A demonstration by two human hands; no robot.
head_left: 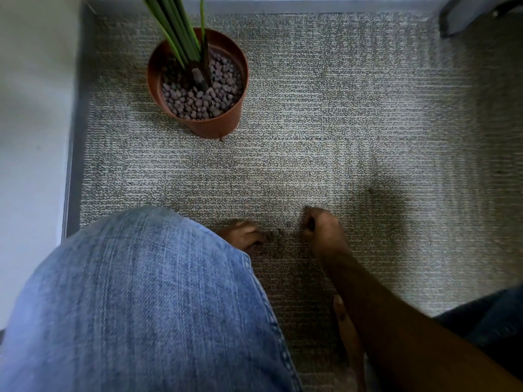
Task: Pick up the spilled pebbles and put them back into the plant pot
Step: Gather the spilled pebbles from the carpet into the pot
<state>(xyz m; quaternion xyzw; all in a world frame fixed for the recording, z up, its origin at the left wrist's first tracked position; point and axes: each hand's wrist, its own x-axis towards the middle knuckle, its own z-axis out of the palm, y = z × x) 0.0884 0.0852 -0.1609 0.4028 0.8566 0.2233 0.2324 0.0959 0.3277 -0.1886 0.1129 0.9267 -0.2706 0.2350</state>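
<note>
Both hands are low on the carpet (325, 123) among pebbles (278, 233). The right hand (322, 230) is curled, maybe pinching pebbles; the left hand (243, 234) is half hidden by a knee (135, 292), its grip unclear. The pot (215, 127) stands well apart.

One plant pot (198, 80), two hands (244, 234) (322, 230), a few spilled pebbles (278, 233) on carpet, one denim knee (141, 292)
</note>
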